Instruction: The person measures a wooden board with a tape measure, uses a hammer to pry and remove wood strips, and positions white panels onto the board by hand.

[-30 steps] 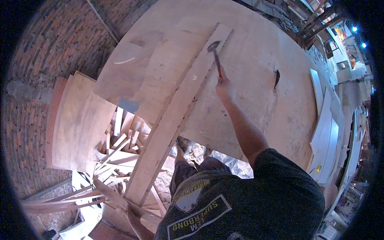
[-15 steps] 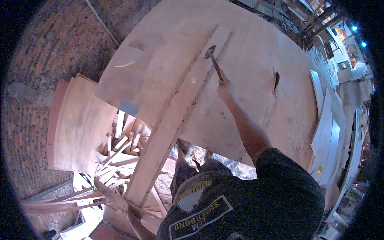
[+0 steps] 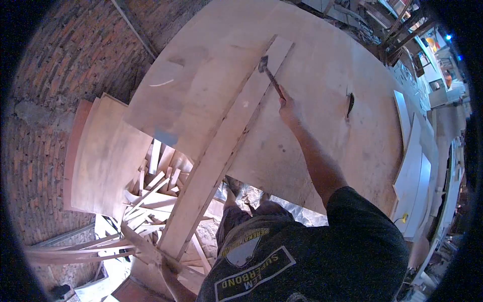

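Note:
My right hand (image 3: 288, 104) is closed around the wooden handle of a hammer (image 3: 270, 78). The hammer's dark head is over the far part of a long wooden plank (image 3: 221, 136), touching it or just above; I cannot tell which. That plank lies on a large, pale plywood sheet (image 3: 322, 136), and its near end sticks out past the sheet toward me. At this near end is my left hand (image 3: 167, 266), against the plank, its fingers too dim and hidden to make out. A dark curved saw blade (image 3: 350, 104) pokes up through a slot in the sheet on the right.
Offcuts (image 3: 151, 196) are heaped on the floor at lower left. More boards (image 3: 95, 156) lean by the brick wall (image 3: 45, 131). White-edged panels (image 3: 415, 176) stand along the sheet's right side. Thin strips (image 3: 75, 256) jut out at the lower left.
The hammer head has turned a little in my right hand, staying near the same part of the plank. The whole view has shifted slightly. My left hand remains at the near end.

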`<state>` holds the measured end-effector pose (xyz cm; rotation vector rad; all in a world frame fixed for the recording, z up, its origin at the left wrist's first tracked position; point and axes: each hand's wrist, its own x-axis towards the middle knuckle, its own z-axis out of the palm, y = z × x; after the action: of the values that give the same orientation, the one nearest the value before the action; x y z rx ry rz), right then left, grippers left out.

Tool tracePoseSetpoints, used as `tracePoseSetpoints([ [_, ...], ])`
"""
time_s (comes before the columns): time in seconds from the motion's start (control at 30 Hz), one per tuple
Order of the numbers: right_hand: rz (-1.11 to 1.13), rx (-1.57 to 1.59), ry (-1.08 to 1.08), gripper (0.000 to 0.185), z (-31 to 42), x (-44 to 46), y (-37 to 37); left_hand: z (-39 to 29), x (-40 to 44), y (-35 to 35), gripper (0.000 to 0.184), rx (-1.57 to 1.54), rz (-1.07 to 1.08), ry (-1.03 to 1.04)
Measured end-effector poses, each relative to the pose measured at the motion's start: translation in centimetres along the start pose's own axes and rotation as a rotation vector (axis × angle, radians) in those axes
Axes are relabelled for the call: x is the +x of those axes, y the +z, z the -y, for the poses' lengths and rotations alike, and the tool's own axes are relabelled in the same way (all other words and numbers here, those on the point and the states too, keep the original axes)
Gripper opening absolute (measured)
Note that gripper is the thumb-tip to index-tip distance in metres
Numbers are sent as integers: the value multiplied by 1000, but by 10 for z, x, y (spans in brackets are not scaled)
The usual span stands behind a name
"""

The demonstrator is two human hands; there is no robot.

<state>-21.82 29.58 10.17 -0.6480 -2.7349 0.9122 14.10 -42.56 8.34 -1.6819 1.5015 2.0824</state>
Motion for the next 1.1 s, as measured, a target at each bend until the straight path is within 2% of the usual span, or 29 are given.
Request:
tracePoseSetpoints([
  [0.07, -65, 33, 51, 54, 33, -15, -22, 0, -6, 0, 59, 2, -5, 5],
  [0.17, 15, -150, 87, 56, -15, 3, 21, -1, -9, 3, 59, 12, -2, 6],
  [0.27, 141, -244, 86, 56, -21, 16, 20, -2, -10, 8, 60, 17, 7, 17],
  [0.33, 104, -153, 28, 54, -21, 4, -1, -3, -12, 10, 60, 28, 9, 23],
  [0.37, 86, -109, 5, 54, -23, -8, -12, -5, -11, 13, 60, 37, 10, 29],
  [0.47, 134, -31, 167, 50, -46, -54, -37, -13, -10, 27, 61, 60, 29, 43],
  [0.53, -88, 24, 29, 44, -97, -101, -39, -19, -9, 36, 61, 72, 53, 66],
  [0.6, 48, 34, 221, 42, -118, -152, -77, -27, -10, 42, 61, 86, 80, 94],
  [0.67, 99, -127, 240, 40, -146, -197, -119, -39, -10, 54, 62, 109, 127, 141],
  [0.7, -23, -9, 118, 39, -188, -218, -118, -46, -6, 61, 62, 120, 158, 174],
  [0.73, -151, 106, -2, 38, -230, -238, -113, -57, -8, 75, 62, 135, 190, 210],
  [0.8, -71, 40, 243, 34, -254, -281, -152, -77, -13, 112, 62, 155, 278, 295],
  [0.9, -116, -174, 400, 30, -287, -333, -198, -106, -34, 182, 63, 157, 421, 445],
  [1.0, -227, -421, 357, 29, -322, -375, -220, -124, -71, 262, 63, 129, 550, 651],
  [1.07, -364, -459, 427, 30, -329, -400, -224, -116, -115, 328, 74, 129, 474, 912],
  [1.1, -434, -481, 462, 31, -332, -413, -225, -111, -150, 356, 77, 123, 551, 955],
])
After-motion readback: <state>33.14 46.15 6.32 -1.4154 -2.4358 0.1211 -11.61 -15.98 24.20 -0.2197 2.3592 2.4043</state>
